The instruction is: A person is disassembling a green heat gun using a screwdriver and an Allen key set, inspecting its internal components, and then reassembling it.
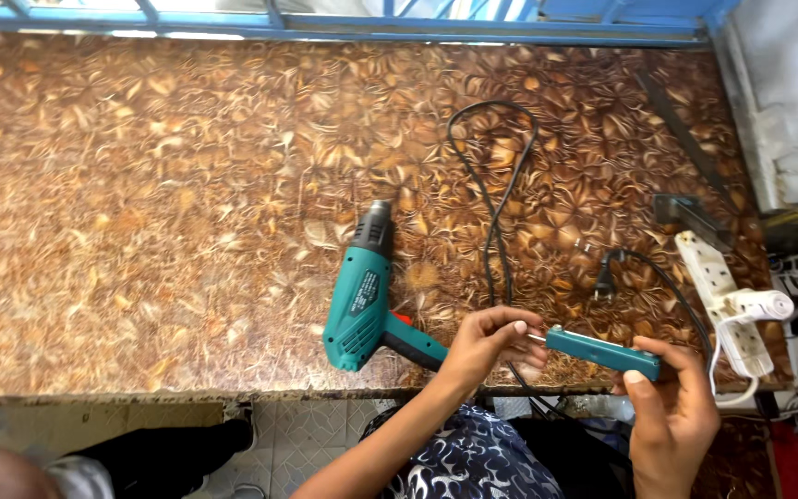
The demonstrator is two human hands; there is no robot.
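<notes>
A dark rectangular label runs along the side of the teal heat gun.

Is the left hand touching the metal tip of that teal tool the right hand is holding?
Touching. The head view shows the left hand with its fingertips pinched on the metal tip of the teal tool, no gap visible, while the right hand grips the handle.

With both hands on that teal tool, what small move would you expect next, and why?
Probably the left hand keeps pinching the metal tip and seats or twists it, while the right hand steadies the soldering tool. The fingers are already on the tip, and its plug lies loose on the table, apart from the power strip.
</notes>
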